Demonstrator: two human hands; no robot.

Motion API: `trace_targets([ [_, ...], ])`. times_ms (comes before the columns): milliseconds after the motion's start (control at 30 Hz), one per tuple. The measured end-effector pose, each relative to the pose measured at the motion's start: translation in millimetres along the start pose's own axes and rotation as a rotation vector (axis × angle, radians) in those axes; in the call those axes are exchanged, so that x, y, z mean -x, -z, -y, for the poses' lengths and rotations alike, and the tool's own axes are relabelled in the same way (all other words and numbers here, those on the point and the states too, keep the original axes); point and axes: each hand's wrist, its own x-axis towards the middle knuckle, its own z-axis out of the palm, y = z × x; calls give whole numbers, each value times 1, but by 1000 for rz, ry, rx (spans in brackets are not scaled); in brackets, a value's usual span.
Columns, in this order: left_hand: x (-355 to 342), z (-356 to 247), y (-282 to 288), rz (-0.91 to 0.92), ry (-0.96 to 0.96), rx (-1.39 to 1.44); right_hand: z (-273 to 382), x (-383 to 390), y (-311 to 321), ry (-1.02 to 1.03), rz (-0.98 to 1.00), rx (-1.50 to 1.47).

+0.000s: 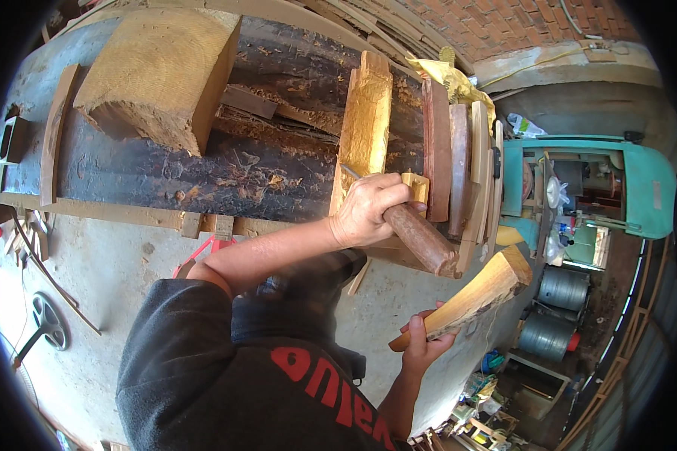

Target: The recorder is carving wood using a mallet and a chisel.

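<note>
My left hand is closed around a tool with a thick brown wooden handle; a narrow metal end shows beyond the knuckles. This end sits by a hollowed length of yellow wood lying across the dark log bench. A small notched yellow block is right beside my fingers; I cannot tell what it is joined to. Off the bench's near side, my right hand grips the narrow end of a tapered piece of yellow wood, its thick end pointing up and right.
A large squared wood block rests on the bench's left half. Several wooden strips stand at its right end, near a yellow cloth. A green machine and metal drums stand right. A wheel-like part lies left.
</note>
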Motion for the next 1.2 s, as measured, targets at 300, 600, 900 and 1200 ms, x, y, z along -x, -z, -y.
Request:
trace_targets([
  [300,10,6,-2,26,15,20,3,-8,19,847,104,743],
  [600,16,20,-1,-42,-72,-88,52,-3,-22,675,-53,-185],
  [900,8,6,0,-48,-78,17,31,4,-17,358,-84,42],
  [1200,-2,8,-6,-7,51,33,53,-9,-1,530,15,238],
])
